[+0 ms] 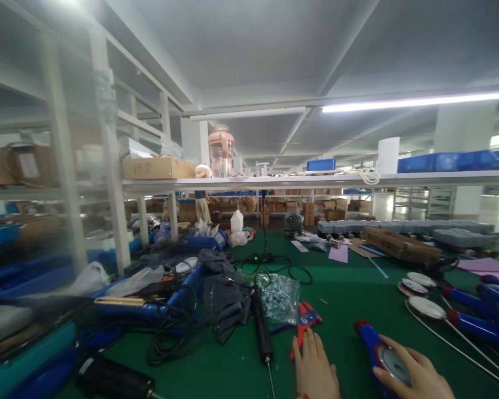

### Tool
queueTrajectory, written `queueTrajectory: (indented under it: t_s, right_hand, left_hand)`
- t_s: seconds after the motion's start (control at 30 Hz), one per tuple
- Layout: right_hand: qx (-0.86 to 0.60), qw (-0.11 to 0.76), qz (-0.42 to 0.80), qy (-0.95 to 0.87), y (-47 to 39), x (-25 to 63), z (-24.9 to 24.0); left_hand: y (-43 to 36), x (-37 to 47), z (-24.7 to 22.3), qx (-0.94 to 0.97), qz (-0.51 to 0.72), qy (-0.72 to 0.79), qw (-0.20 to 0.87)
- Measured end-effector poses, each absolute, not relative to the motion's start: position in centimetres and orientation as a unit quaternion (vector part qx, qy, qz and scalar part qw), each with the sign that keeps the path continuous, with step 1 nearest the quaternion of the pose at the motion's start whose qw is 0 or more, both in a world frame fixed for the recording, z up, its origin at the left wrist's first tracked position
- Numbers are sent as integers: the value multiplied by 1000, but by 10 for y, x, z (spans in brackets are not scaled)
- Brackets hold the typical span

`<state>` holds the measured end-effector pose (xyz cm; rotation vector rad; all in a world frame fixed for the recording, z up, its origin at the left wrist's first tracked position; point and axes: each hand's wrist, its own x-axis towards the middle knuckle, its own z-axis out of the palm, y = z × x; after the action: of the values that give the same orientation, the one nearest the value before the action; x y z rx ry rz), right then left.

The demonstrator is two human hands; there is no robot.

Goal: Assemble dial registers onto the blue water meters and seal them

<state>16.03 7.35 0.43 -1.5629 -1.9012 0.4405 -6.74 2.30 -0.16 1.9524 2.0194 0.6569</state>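
My left hand (316, 368) lies with its fingers stretched out at the red handles of a pair of pliers (308, 317), apparently touching them; the palm hides part of one handle. My right hand (418, 374) is closed around a blue handheld device (372, 341) with a red end and a round grey face. Left of the pliers lies a black soldering iron-like tool (261, 327) with a thin metal shaft. Behind them rests a clear plastic bag of small parts (278, 296).
Several similar blue devices (474, 324) and round white discs with cords (426, 306) lie at the right. A dark cloth (227, 296), a blue bin (178, 293) and black cables stand left. A shelf (274, 182) spans the bench. A person (202, 206) stands far behind.
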Motion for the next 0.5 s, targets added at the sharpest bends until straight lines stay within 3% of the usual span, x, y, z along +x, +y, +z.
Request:
queueTrajectory:
  t_s: [0.13,0.27,0.5]
  right_hand:
    - [-604,377,152,-686,72,126,11]
    - [-554,426,224,-679,59,128,12]
    - [-546,461,328,-618,52,140,24]
  left_hand:
    - [18,-72,9,693,267,662,99]
    - [7,-73,19,740,319,587,77]
    - [2,-72,19,760,302,573,47]
